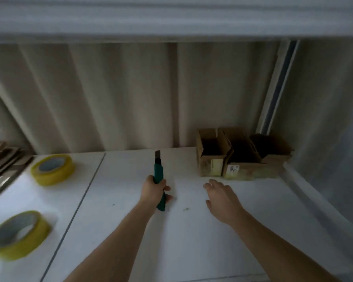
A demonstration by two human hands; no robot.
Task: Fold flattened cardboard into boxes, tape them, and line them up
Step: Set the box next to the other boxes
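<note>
With the left hand (154, 189) gripping the knife (159, 180) (blade out), the slack, empty right hand (222, 198) at centre frame risks a nick.

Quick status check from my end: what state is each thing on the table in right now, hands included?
Left hand: grips the cutter.
Green cutter: blade out, pointing away from the person.
Right hand: open, holds nothing, near the boxes.
Folded boxes: three in a row, tops open.
Far tape roll: lying flat.
Near tape roll: lying flat.
Flat cardboard: stacked, unfolded.
</note>
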